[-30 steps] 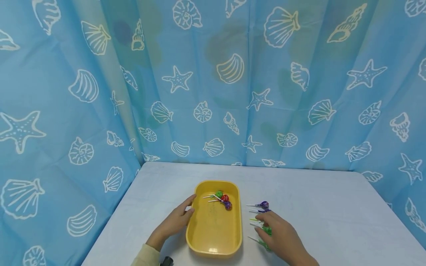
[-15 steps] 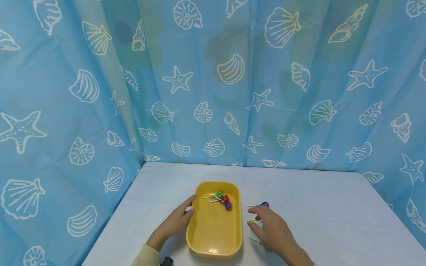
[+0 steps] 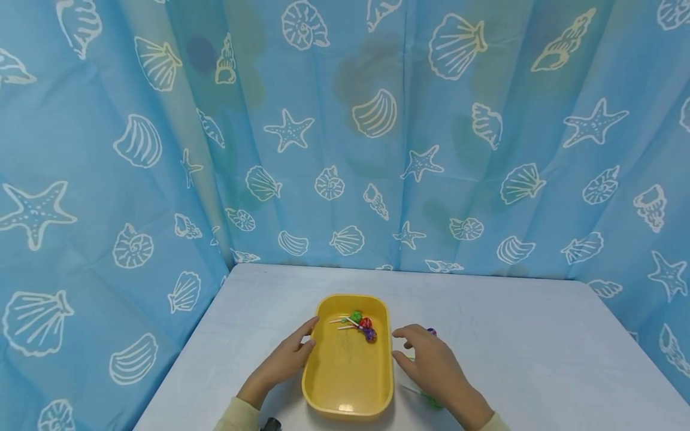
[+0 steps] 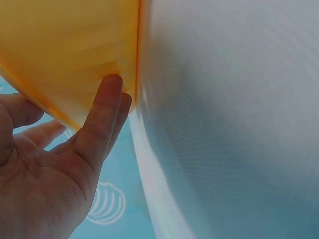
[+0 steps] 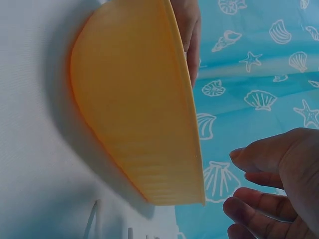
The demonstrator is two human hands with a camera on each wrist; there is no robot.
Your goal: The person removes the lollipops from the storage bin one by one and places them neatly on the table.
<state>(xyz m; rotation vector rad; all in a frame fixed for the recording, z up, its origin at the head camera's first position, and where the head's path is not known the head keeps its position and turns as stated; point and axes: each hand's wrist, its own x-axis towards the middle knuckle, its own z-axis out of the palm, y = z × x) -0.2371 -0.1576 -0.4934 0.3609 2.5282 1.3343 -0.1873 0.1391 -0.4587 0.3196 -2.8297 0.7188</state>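
Evidently touching the tray (image 3: 347, 383) with the left hand (image 3: 286, 362), using nearly straight fingers laid against its outer wall. Hovering near the opposite rim with the right hand (image 3: 431, 362), with thumb and fingertips parted and nothing visibly held. Inside the tray, across the rim from the left fingertips: red, green and purple pops (image 3: 371, 336). On the table (image 3: 517, 347), partly hidden behind the right knuckles, a purple pop (image 3: 432, 331); nearer than the right fingers, beside the wrist, a green pop (image 3: 433, 401). Probably light and hard-headed, with slick wrappers apt to slip; best pinched where stick meets head. Likely stiff and light too, for the tray; best steadied by the rim.
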